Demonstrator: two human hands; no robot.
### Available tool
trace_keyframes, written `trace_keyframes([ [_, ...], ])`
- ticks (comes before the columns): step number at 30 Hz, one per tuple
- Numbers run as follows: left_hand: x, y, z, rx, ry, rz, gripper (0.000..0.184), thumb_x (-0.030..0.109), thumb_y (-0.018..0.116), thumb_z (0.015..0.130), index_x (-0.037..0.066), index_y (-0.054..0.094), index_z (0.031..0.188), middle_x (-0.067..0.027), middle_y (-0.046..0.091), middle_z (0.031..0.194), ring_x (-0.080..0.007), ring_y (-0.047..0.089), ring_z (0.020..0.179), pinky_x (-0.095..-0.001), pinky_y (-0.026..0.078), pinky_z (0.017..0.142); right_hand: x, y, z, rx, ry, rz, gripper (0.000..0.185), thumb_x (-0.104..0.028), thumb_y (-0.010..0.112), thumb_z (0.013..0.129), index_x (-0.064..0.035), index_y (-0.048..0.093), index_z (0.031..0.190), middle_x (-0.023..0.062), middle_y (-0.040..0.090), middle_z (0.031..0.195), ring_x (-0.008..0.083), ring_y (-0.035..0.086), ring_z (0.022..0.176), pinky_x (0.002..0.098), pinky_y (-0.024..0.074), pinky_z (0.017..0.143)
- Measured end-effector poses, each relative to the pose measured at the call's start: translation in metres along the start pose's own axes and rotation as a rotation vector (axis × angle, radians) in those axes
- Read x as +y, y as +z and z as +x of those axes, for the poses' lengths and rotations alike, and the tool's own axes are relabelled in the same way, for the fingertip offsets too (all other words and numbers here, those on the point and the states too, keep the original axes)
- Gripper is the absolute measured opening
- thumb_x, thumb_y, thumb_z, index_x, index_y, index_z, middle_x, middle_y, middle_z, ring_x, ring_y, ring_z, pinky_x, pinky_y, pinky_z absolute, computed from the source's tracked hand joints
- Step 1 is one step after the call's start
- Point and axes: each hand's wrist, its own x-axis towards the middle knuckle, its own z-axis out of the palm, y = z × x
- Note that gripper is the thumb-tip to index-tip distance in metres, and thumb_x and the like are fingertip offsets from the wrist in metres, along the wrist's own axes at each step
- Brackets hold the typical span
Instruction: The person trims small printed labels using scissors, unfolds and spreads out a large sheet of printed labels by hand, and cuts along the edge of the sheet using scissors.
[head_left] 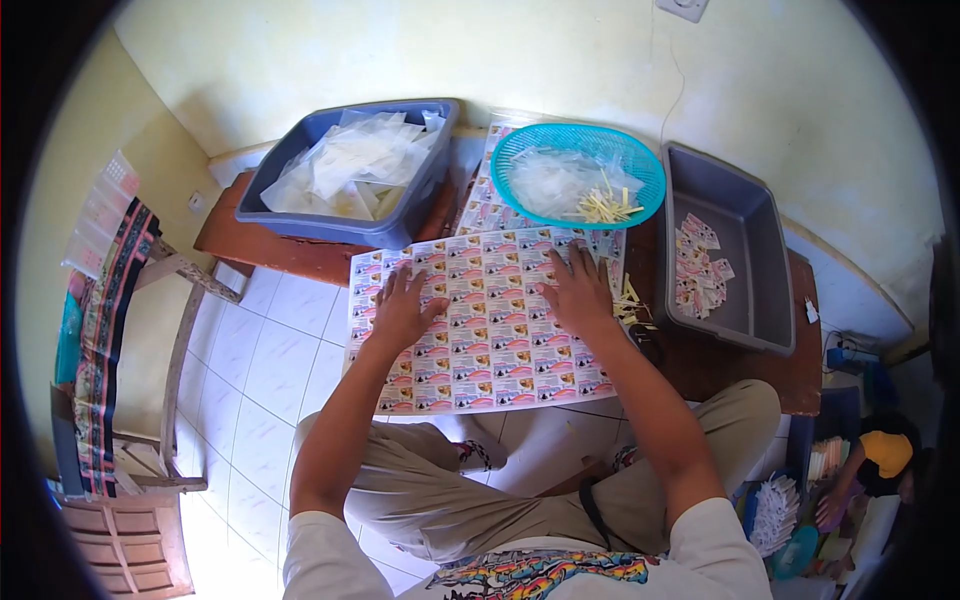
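A large sheet printed with rows of small pink and white labels (487, 345) lies across the front of the bench and overhangs toward my lap. My left hand (405, 308) rests flat on its left part, fingers spread. On the upper right part lies my right hand (580, 293), also flat with fingers apart. Neither hand grips anything. Just beyond the sheet stands a turquoise basket (500, 190) with clear plastic bags (560, 178) and thin pale yellow strips (607, 206). More printed sheets (487, 215) show partly under the basket.
At the back left, a blue-grey tub (385, 232) holds filled clear packets (365, 155). A grey tub (750, 240) at right contains cut labels (702, 270). Loose strips (630, 305) lie on the brown bench (700, 372). Another person (885, 455) is at lower right, near several goods.
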Motion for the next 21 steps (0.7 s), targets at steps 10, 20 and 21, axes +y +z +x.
trace_keyframes([
  [10,0.004,0.0,-0.002,-0.006,-0.114,0.016,0.084,0.062,0.064,0.098,0.013,0.041,0.163,-0.0231,0.026,0.173,-0.0467,0.021,0.16,-0.0692,0.018,0.124,0.003,0.003,0.01,0.001,-0.038,0.024,0.069,-0.048,0.06,0.103,-0.01,0.047,0.158,0.0253,0.04,0.163,0.0409,0.034,0.154,0.0634,0.0256,0.124],
  [20,0.097,0.035,-0.004,0.2,0.147,-0.143,0.066,0.042,0.07,0.099,0.01,0.052,0.154,-0.0287,0.035,0.166,-0.046,0.029,0.157,-0.0622,0.024,0.125,0.002,-0.01,-0.008,0.072,-0.085,0.125,0.062,-0.035,0.067,0.101,0.0005,0.054,0.149,0.027,0.05,0.154,0.0437,0.045,0.145,0.0589,0.0343,0.121],
  [21,0.109,0.04,-0.006,0.201,0.146,-0.144,0.066,0.042,0.07,0.099,0.01,0.052,0.154,-0.0287,0.035,0.166,-0.046,0.029,0.157,-0.0622,0.024,0.125,0.003,-0.01,-0.008,0.128,-0.089,0.229,0.057,-0.03,0.069,0.099,-0.0004,0.057,0.145,0.0255,0.054,0.15,0.0432,0.05,0.14,0.0583,0.037,0.119],
])
